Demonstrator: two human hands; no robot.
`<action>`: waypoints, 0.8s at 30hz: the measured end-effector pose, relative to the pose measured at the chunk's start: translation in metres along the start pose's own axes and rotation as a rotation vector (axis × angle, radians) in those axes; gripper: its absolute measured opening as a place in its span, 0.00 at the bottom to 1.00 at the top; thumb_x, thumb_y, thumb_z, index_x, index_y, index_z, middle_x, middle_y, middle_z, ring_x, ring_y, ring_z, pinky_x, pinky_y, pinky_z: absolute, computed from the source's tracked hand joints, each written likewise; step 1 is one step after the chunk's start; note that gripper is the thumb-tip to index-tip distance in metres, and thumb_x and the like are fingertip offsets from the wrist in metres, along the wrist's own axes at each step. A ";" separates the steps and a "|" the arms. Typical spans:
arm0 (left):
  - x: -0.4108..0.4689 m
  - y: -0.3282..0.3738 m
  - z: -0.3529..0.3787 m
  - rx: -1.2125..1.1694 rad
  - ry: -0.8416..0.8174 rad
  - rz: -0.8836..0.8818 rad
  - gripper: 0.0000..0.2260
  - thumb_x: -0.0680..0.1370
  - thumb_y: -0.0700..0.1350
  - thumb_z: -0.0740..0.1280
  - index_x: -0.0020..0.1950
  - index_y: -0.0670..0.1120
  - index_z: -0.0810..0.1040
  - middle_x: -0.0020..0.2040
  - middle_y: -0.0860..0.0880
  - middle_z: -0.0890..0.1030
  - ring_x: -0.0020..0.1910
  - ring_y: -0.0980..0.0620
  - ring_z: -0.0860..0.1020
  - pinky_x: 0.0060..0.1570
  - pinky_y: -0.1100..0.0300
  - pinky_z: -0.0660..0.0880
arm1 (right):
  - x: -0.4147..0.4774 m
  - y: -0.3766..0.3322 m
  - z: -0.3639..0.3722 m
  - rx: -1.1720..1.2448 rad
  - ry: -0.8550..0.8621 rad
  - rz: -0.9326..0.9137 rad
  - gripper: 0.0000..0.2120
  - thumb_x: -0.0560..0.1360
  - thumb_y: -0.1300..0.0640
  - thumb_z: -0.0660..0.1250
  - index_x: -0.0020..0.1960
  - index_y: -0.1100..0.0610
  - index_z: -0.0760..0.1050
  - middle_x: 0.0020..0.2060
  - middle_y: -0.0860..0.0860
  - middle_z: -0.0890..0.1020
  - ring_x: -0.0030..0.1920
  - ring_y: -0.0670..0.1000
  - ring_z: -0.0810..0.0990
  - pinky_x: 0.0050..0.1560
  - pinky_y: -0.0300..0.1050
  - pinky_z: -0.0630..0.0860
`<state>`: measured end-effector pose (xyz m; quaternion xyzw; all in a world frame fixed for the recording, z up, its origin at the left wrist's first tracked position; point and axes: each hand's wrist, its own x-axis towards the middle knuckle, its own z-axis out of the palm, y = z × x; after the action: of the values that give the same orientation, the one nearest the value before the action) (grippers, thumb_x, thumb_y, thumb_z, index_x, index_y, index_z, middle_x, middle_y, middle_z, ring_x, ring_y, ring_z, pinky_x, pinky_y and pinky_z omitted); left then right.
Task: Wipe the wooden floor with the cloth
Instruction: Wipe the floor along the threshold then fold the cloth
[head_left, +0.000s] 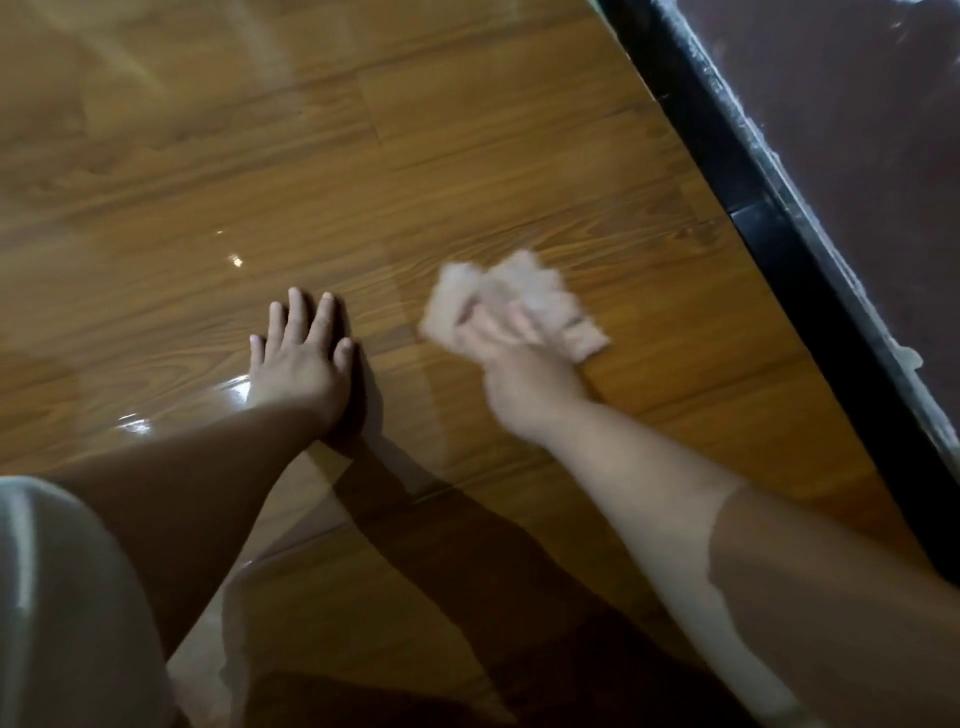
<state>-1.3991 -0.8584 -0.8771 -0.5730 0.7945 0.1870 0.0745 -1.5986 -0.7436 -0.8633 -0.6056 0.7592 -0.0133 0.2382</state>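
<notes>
One cloth (522, 283) is pressed to the wooden floor (467, 130) under the right hand (511, 343), ahead of its palm; blur hides whether it is pinched. The left hand (301, 364) is laid flat, fingers (296, 306) spread, alongside.

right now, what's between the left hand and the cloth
Only bare wooden floor lies between the left hand and the cloth; the head view shows nothing on it.

The glossy plank wooden floor (467, 156) is golden brown with darker wavy grain lines, clearest just beyond the right hand (519, 364). Under that hand, the crumpled pale pinkish-beige cloth (524, 286) blurs to a single tone. To the hand's right runs a black skirting strip (779, 234) flecked with white, and a dull maroon surface (857, 130) lies past it.
</notes>
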 end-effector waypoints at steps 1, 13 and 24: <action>0.011 -0.002 -0.005 -0.019 0.037 -0.033 0.26 0.83 0.53 0.51 0.79 0.49 0.49 0.79 0.47 0.44 0.78 0.47 0.42 0.74 0.45 0.43 | 0.015 -0.019 0.001 0.012 -0.024 -0.148 0.27 0.79 0.58 0.53 0.75 0.41 0.57 0.77 0.41 0.53 0.77 0.50 0.46 0.75 0.55 0.44; 0.027 0.006 0.019 0.108 0.093 -0.074 0.29 0.82 0.57 0.46 0.79 0.44 0.44 0.79 0.46 0.41 0.77 0.48 0.39 0.73 0.45 0.37 | 0.075 0.102 -0.053 0.033 0.119 0.631 0.27 0.81 0.59 0.50 0.78 0.47 0.50 0.78 0.49 0.48 0.77 0.54 0.45 0.75 0.55 0.46; 0.034 0.012 0.012 0.143 -0.021 -0.078 0.30 0.82 0.57 0.44 0.78 0.45 0.39 0.78 0.47 0.36 0.76 0.48 0.35 0.73 0.45 0.36 | 0.115 0.052 -0.050 -0.042 0.082 -0.090 0.22 0.83 0.56 0.49 0.76 0.46 0.58 0.77 0.48 0.57 0.76 0.53 0.54 0.73 0.50 0.48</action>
<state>-1.4230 -0.8803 -0.8964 -0.5946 0.7821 0.1325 0.1308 -1.6825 -0.8492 -0.8749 -0.6428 0.7406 -0.0328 0.1932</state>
